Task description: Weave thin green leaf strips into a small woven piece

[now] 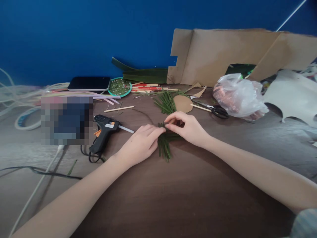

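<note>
Green leaf strips [164, 150] lie on the table in the middle, partly hidden beneath both hands. From the left, my left hand [141, 143] reaches over them with its fingers closed together at their upper end. Thumb and forefinger of my right hand [187, 127] meet in a pinch on the strips, close to the left fingertips. Just beyond the hands sits another pile of cut green strips [165, 103], beside a round cardboard disc [183, 103]. A wooden stick [201, 107] extends right from the disc.
A black glue gun [104, 134] lies left of my left hand, near a loose stick [119, 109]. Black-handled scissors [219, 111] and a clear plastic bag [240, 97] are at the right. Behind them stands folded cardboard [218, 53] against the blue wall.
</note>
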The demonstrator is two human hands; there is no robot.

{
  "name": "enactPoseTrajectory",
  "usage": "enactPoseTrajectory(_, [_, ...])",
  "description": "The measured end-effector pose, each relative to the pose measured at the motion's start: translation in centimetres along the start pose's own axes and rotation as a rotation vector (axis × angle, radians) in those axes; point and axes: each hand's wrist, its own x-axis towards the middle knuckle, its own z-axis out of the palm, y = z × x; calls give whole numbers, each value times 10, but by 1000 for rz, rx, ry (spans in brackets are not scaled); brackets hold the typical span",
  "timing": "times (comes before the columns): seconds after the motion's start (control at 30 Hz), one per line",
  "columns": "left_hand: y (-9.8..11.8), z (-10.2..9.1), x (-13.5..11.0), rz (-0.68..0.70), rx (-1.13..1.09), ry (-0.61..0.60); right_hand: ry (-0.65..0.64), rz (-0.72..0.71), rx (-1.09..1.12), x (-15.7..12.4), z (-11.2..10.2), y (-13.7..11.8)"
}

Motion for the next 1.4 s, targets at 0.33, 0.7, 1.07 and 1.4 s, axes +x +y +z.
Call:
enactPoseTrajectory(0.33, [-2, 2, 1, 62, 52, 7, 19, -278, -13, 4, 3, -3])
enactPoseTrajectory(0.7, [0, 4, 1, 27, 24, 65, 80, -319, -69, 7, 4, -3])
enactPoseTrajectory(1.07, [-1, 4, -2, 0, -10, 77, -48, -118, -359, 5, 2, 4])
enactPoseTrajectory(1.4, [-1, 3, -1, -3, -16, 77, -72, -104, -340, 4, 3, 4])
